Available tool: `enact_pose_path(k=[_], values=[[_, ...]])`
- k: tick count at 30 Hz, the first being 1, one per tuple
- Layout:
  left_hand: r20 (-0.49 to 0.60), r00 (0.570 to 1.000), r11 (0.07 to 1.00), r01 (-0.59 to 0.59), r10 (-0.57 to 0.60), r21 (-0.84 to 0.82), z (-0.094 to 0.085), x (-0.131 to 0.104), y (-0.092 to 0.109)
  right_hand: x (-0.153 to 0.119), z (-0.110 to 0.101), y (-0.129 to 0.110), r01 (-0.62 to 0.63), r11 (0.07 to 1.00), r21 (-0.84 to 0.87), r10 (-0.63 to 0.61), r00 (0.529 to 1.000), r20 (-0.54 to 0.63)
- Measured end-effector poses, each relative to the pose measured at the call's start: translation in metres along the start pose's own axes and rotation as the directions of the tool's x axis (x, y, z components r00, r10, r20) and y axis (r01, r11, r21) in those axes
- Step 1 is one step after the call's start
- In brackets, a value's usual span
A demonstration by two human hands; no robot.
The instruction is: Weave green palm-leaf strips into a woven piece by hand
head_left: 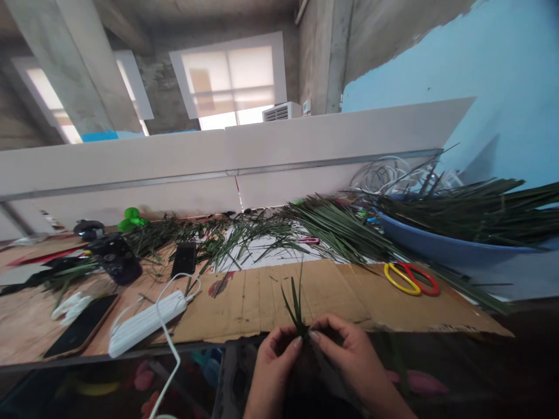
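Just in front of the table's near edge, my left hand [278, 352] and my right hand [338, 344] meet, thumbs and fingers pinched together. Between them they hold a small bundle of dark green leaf strips [297, 302]. Several narrow strip ends point up and away from my fingers, over the cardboard. The lower part of the strips is hidden behind my fingertips and against dark clothing. Closest to my hands on the table lies the cardboard sheet [271, 308]. Scissors [410, 279] with one yellow and one red handle rest on it to the right.
A blue basin [441, 235] heaped with long leaves stands at the right. Cut leaves [345, 230] lie across the back. On the left are a white power strip [146, 326] with a trailing cord, a phone [82, 326], a dark cup [116, 259] and a small green fan [132, 219].
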State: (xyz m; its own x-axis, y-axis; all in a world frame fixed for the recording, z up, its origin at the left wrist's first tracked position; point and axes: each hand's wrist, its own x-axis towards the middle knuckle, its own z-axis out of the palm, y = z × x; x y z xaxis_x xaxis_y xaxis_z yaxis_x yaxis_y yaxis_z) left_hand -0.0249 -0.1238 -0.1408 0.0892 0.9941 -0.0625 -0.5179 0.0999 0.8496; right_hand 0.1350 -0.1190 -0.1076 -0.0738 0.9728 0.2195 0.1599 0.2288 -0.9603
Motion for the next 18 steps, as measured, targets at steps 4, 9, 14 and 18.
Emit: enact_pose_path(k=[4,9,14,18], values=[[-0.005,0.995,0.982,0.095,-0.097,-0.165,0.004,0.000,-0.002,0.001,0.002,0.001,-0.026,0.994,0.102,0.022,0.999,0.042],[-0.003,0.975,0.940,0.214,-0.223,-0.267,0.016,-0.005,0.005,0.001,0.003,0.007,-0.056,0.977,0.206,0.040,0.996,0.080],[-0.020,0.976,0.943,0.204,-0.217,-0.265,0.019,-0.006,0.008,0.001,0.002,0.007,-0.031,0.994,0.107,0.026,0.999,0.048],[-0.051,0.981,0.961,0.174,-0.189,-0.216,0.013,0.000,-0.001,0.001,0.004,0.009,-0.043,0.991,0.128,0.039,0.999,0.036]])
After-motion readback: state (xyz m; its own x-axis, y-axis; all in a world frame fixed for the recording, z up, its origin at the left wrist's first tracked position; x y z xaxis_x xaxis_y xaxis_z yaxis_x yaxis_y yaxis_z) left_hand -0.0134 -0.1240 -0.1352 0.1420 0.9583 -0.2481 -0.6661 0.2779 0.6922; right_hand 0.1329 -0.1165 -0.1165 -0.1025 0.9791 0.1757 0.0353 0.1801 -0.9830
